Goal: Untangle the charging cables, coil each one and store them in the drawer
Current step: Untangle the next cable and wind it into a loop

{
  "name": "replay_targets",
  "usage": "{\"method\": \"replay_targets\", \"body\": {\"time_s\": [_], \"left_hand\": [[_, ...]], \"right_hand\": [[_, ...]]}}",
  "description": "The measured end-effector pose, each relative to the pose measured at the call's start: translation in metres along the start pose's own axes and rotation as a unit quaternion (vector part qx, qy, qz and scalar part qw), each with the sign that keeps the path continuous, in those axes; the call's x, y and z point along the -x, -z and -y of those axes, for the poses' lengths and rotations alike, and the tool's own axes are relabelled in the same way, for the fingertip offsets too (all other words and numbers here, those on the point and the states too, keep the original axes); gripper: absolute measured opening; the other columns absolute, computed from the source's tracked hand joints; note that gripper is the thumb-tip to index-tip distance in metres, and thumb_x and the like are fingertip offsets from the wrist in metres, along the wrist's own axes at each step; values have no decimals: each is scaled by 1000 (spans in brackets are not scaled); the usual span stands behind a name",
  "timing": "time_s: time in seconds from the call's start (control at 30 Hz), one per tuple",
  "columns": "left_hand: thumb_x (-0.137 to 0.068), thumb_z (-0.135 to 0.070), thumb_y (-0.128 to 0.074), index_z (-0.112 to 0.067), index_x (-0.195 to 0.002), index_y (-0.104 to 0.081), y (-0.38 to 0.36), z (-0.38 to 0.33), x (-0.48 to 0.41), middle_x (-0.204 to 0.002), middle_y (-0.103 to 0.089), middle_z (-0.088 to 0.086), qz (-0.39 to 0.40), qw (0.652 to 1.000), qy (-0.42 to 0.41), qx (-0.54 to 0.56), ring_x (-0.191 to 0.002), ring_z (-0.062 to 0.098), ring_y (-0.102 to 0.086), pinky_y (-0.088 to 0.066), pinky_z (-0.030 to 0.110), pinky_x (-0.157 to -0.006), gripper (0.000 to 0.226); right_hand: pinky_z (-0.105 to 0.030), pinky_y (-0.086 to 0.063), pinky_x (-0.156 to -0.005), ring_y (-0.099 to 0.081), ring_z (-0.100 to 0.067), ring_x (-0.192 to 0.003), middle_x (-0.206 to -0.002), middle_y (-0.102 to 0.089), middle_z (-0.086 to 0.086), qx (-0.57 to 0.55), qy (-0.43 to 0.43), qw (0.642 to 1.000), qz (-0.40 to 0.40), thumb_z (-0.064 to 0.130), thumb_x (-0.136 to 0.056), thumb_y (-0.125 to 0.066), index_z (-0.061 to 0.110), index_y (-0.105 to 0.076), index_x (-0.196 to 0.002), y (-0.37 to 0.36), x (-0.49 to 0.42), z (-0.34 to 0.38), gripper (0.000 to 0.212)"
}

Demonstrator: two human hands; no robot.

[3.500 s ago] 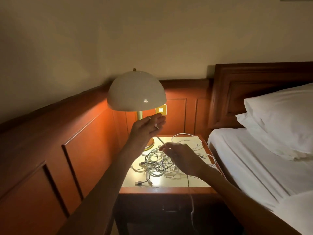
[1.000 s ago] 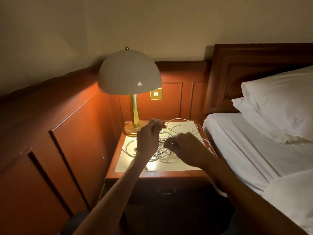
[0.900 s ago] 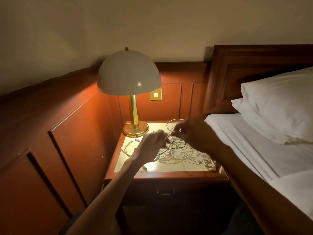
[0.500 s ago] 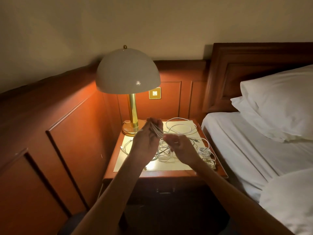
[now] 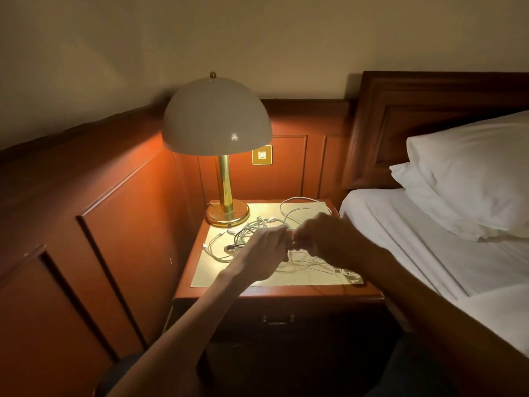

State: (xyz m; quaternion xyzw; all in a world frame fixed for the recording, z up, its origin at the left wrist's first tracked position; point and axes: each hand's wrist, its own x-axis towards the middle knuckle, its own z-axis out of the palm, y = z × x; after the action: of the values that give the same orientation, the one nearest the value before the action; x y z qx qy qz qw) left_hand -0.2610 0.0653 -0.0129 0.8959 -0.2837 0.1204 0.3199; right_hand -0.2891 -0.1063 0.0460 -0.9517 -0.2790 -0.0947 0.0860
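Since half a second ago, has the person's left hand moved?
Yes. The left hand has dropped lower and slightly right, away from the lamp base; its fingertips were level with that base, now they sit below it.

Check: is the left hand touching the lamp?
Apart. The head view shows lit tabletop and cables between the left hand and the lamp.

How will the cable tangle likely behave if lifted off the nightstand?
Probably floppy: the cables lie in loose, slack loops on the nightstand. Likely light, being thin cord. Pulling one strand would probably drag others along, since loops cross each other beside the left hand and right hand.
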Motion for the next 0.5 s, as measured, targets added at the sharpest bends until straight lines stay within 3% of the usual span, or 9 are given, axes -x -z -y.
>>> {"method": "replay_targets", "body": {"time_s": [0.1,0.27,0.4,0.5], "left_hand": [[-107,-22,-36,-8,-78,-54,11,-11,2,-58,-50,-9,109,958,55,259,-54,8,-49,-41,22,-54,36],[-104,-21,-39,-8,-82,-47,31,-12,-2,-58,-44,-9,218,883,69,409,-56,12,-45,-39,22,-58,27],[-101,-18,-35,-10,-75,-43,45,-10,2,-58,-39,-6,306,813,64,491,-53,10,-37,-38,19,-55,28],[-101,-19,-33,-10,-75,-45,50,-11,6,-59,-39,-6,307,774,65,551,-54,10,-35,-36,19,-54,30]], "right_hand": [[-12,-41,-68,-59,2,-62,-72,-59,21,-27,36,999,29,25,-97,-63,21,-78,-101,26,-2,-11,16],[-22,-54,-68,-57,20,-72,-79,-61,23,-59,97,994,4,27,-93,-67,20,-78,-101,34,-5,-21,15],[-21,-57,-63,-67,0,-59,-70,-65,22,-161,61,984,-47,49,-82,-64,19,-77,-96,28,0,-17,36],[-21,-59,-64,-70,-9,-58,-69,-71,16,-284,34,958,-33,39,-85,-64,28,-70,-116,22,1,-12,34]]}}
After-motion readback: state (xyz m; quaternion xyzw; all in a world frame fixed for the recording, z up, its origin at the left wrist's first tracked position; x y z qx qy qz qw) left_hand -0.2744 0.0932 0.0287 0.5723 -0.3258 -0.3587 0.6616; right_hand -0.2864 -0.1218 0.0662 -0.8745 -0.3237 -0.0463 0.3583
